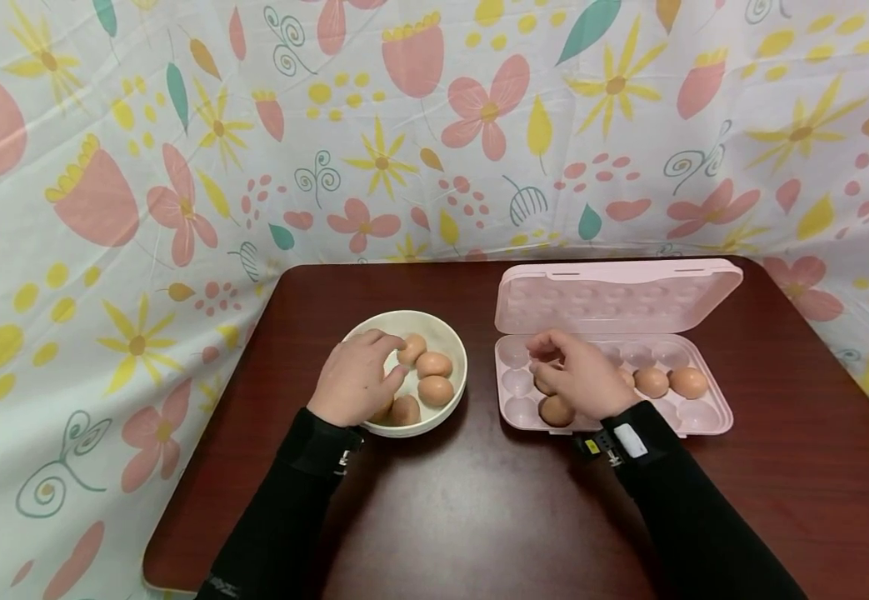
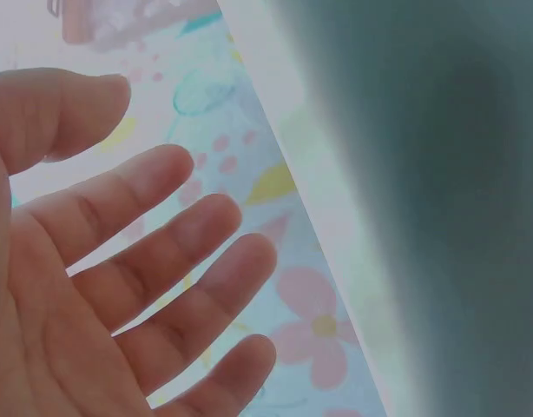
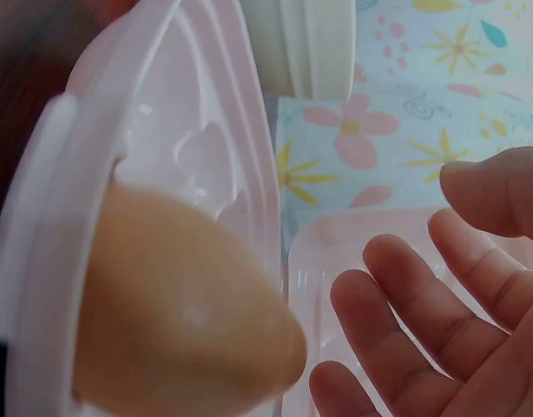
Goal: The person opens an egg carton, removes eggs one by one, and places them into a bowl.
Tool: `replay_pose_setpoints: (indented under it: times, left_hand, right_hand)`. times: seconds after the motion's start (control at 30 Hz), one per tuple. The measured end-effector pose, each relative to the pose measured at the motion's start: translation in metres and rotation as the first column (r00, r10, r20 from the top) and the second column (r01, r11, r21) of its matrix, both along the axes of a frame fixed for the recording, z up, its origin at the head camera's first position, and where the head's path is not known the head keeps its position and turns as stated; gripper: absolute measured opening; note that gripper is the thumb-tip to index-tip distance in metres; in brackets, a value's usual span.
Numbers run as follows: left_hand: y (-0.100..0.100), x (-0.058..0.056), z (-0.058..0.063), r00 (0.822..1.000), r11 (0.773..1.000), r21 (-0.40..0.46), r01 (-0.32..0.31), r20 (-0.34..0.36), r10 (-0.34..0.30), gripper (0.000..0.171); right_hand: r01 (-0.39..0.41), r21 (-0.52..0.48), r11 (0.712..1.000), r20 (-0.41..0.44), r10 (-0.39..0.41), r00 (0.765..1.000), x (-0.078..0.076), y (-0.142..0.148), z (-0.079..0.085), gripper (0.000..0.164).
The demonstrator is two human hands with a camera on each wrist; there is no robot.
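Note:
My left hand (image 1: 359,375) hovers over the left side of a cream bowl (image 1: 458,350) that holds several brown eggs (image 1: 435,390). Its fingers are relaxed and hold nothing, and the left wrist view shows the bare palm and spread fingers (image 2: 197,234). Over the pink egg carton (image 1: 516,383), my right hand (image 1: 587,379) is held with loosely bent fingers and nothing in its grasp. An egg (image 3: 180,304) sits large in the carton close by that hand in the right wrist view. Other eggs (image 1: 651,382) occupy further hollows, some partly hidden beneath the right hand.
The carton's lid (image 1: 591,310) stands raised at its back edge. Both containers rest on a dark red-brown table (image 1: 464,517). Behind and to the left hangs a flowered cloth (image 1: 382,167). A blurred surface (image 2: 440,217) fills the right of the left wrist view.

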State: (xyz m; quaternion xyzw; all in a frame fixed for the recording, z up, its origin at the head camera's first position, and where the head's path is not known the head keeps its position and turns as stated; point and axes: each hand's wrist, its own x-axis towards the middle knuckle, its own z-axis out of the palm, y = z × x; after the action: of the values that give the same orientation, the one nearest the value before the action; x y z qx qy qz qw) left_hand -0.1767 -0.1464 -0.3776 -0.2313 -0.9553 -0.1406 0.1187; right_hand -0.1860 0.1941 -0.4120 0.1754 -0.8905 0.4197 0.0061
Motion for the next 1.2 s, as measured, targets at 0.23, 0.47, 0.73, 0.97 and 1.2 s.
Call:
replay_pose_setpoints:
  times: [0.23, 0.47, 0.73, 0.97, 1.2]
  left_hand:
    - [0.020, 0.000, -0.001, 0.995, 0.995, 0.027, 0.100, -0.002, -0.100, 0.025]
    - [0.039, 0.002, -0.003, 0.991, 0.991, 0.020, 0.134, -0.006, -0.134, 0.029]
    - [0.055, 0.002, -0.006, 0.973, 0.976, 0.005, 0.220, -0.066, -0.219, 0.025]
    - [0.065, 0.004, -0.005, 0.969, 0.970, -0.039, 0.239, -0.061, -0.241, 0.031]
    - [0.075, 0.005, -0.010, 0.960, 0.961, -0.009, 0.276, -0.051, -0.276, 0.031]
  right_hand:
    - [0.002, 0.066, 0.998, -0.032, 0.000, 0.999, -0.001, 0.007, -0.003, 0.026]
    - [0.018, 0.097, 0.995, -0.032, -0.015, 0.999, -0.002, 0.008, -0.007, 0.030]
    - [0.049, 0.185, 0.981, -0.051, -0.041, 0.998, -0.004, 0.009, -0.010, 0.033]
    - [0.084, 0.288, 0.954, -0.075, -0.065, 0.995, -0.004, 0.010, -0.014, 0.034]
    - [0.139, 0.363, 0.922, -0.089, -0.114, 0.989, -0.002, 0.009, -0.011, 0.028]
